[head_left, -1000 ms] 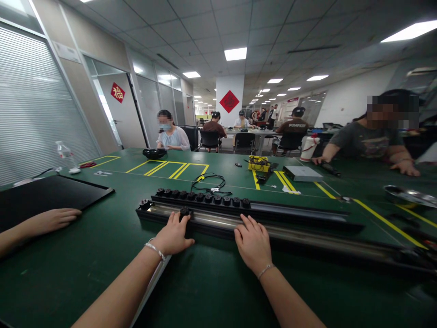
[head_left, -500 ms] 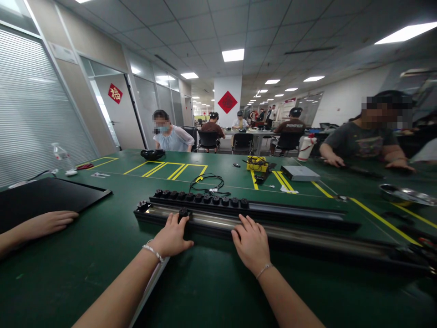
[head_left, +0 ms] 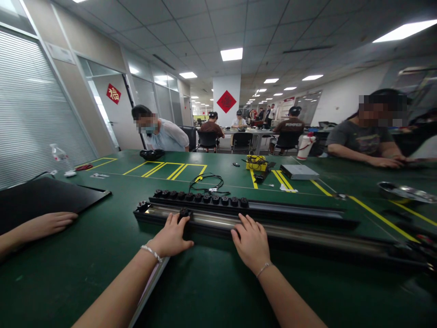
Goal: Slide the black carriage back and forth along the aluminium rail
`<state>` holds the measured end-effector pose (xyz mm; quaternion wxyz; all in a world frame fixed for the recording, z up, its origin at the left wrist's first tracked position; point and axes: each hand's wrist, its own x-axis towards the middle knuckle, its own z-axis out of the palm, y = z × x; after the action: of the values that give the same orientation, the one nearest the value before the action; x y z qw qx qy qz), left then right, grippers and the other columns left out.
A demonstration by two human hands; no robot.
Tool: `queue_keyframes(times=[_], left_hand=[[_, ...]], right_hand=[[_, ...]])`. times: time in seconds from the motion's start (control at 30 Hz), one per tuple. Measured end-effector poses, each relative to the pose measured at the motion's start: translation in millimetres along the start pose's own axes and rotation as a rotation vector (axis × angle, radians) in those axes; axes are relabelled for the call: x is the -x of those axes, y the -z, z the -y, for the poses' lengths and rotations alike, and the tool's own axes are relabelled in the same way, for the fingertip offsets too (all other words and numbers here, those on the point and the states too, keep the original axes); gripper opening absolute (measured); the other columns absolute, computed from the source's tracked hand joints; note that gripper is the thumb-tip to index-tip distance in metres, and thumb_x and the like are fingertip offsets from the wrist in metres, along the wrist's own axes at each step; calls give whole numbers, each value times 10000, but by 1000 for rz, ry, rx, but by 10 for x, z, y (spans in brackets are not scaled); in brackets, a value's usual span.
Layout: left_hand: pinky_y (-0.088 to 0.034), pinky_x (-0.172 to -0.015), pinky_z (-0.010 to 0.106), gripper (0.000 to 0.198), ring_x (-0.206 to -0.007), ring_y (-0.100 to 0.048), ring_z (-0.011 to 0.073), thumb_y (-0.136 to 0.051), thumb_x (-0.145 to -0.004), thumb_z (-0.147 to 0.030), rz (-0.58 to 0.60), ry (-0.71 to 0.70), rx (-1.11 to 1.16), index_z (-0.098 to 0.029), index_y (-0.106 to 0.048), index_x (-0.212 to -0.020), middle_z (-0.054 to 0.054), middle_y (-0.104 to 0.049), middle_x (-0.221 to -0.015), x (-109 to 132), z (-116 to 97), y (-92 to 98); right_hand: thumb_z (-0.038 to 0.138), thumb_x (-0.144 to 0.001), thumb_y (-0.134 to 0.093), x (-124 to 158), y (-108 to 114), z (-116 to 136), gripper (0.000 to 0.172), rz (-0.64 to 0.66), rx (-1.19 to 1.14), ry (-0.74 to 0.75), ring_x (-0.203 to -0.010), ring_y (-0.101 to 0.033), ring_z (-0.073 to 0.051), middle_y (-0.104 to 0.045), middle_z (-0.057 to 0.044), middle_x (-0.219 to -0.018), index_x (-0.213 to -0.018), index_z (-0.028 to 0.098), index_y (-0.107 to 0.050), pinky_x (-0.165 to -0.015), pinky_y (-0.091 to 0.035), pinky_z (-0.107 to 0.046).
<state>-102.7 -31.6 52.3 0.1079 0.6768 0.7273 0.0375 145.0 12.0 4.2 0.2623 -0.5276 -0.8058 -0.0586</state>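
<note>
Hiding some rail (head_left: 218, 223): right hand (head_left: 253, 241)

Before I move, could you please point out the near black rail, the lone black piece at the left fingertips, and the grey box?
Near black rail (head_left: 280, 232): head view, on its metallic inner strip.
Lone black piece (head_left: 185, 212): head view, on its upper part.
Grey box (head_left: 300, 171): head view, on its top face.

Room lay open between the left hand (head_left: 171, 238) and right hand (head_left: 254, 241); beyond, the long rail (head_left: 211, 224) barred the way.
</note>
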Motion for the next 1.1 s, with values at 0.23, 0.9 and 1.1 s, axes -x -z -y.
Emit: queue_keyframes(times=[0.23, 0.9, 1.1], left_hand=[[-189, -1065, 465, 889, -1333, -114, 385, -572, -599, -552, 27, 1, -7, -165, -302, -1352, 180, -241, -1425, 5, 1, 11], [-205, -1051, 453, 856, -1329, -189, 338, -560, -623, -528, -44, 1, -77, -174, -298, -1356, 188, -265, -1430, 21, -76, -60], [-233, -1050, 401, 896, -1332, -188, 324, -581, -605, -537, 5, -4, -38, -159, -290, -1363, 180, -229, -1451, 31, -74, 5]], right_hand=[[367, -880, -340, 0, 5, -6, 336, 9, 10, 0, -1218, -382, -225, -484, -37, -1311, -871, 240, -651, -967, -262, -406], [381, -885, -331, 0, 14, 5, 338, 8, 1, -1, -1219, -383, -220, -488, -29, -1308, -881, 248, -641, -978, -252, -403], [376, -882, -338, 4, 0, 0, 330, 6, 1, -5, -1223, -378, -219, -483, -30, -1312, -873, 248, -642, -974, -255, -405]])
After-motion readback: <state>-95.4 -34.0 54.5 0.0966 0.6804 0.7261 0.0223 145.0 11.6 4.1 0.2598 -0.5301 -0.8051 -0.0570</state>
